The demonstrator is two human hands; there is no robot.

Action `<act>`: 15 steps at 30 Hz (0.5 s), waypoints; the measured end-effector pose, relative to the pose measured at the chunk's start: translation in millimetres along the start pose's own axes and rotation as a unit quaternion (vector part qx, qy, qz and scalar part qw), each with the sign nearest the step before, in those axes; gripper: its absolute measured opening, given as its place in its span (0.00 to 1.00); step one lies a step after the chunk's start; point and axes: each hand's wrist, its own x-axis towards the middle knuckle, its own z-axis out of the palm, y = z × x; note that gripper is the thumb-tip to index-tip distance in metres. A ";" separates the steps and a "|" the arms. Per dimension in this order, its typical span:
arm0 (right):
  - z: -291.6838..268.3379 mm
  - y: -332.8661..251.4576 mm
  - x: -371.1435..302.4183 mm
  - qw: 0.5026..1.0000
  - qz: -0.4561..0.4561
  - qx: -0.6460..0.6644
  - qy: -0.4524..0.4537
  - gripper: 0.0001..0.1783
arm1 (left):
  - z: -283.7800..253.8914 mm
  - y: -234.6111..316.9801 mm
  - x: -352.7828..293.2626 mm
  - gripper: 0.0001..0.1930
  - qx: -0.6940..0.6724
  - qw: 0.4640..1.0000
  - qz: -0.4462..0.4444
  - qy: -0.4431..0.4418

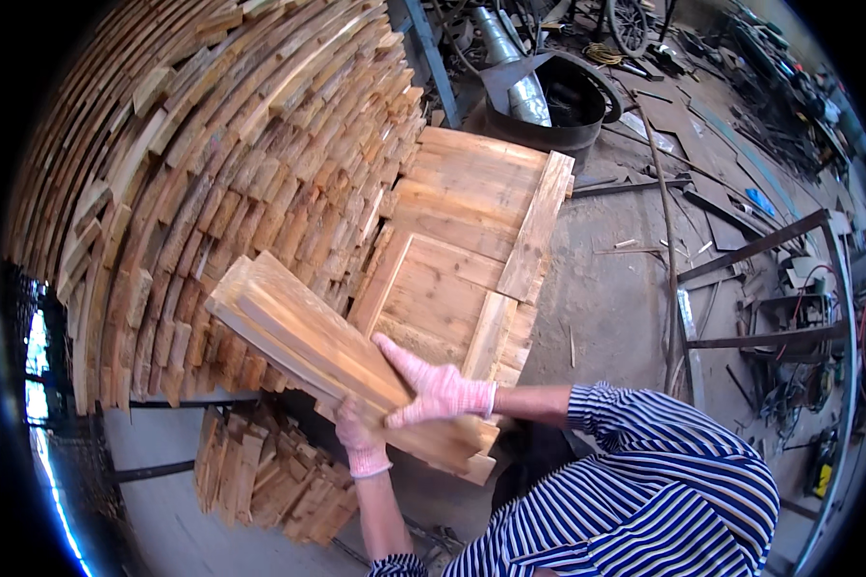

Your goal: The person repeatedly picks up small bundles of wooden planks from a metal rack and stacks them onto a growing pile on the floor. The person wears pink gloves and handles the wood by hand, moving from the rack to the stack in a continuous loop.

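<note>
Both my hands wear pink knitted gloves and hold a bundle of short wooden planks point(303, 332), tilted with its far end up to the left. My left hand point(359, 436) grips the bundle from underneath at its near end. My right hand point(436, 388) lies flat on top with fingers spread, pressing the planks together. The bundle hovers in front of a tall curved stack of plank ends point(212, 183). My sleeves are blue-and-white striped.
A flat wooden pallet point(462, 231) of boards lies just right of the stack. A smaller heap of planks point(260, 476) sits low on the left. A black metal drum point(563, 106), a metal frame point(770, 288) and scrap metal crowd the concrete floor to the right.
</note>
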 end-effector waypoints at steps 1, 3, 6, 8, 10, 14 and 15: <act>-7.4 6.7 -3.4 0.999 0.001 -0.032 0.015 0.74 | 21.2 7.5 -5.9 0.35 -0.132 0.986 -0.092 0.037; -52.1 13.0 -5.6 0.989 0.087 -0.098 -0.063 0.72 | 73.6 63.0 -1.3 0.40 -0.377 0.899 -0.217 0.053; -122.1 33.8 15.3 0.963 0.140 -0.195 -0.126 0.64 | 113.2 109.0 -13.5 0.44 -0.490 0.800 -0.315 0.144; -177.4 32.8 47.7 0.915 0.210 -0.309 -0.155 0.55 | 119.3 132.5 -16.6 0.46 -0.479 0.792 -0.345 0.155; -235.3 58.8 81.4 0.840 0.210 -0.482 -0.136 0.46 | 125.3 145.2 -18.5 0.46 -0.474 0.758 -0.409 0.181; -351.1 144.9 173.6 0.725 0.110 -0.674 -0.091 0.44 | 146.9 89.3 -46.6 0.47 -0.538 0.698 -0.433 0.191; -366.2 167.2 200.4 0.712 0.108 -0.685 -0.110 0.45 | 153.2 82.5 -50.2 0.46 -0.502 0.697 -0.458 0.229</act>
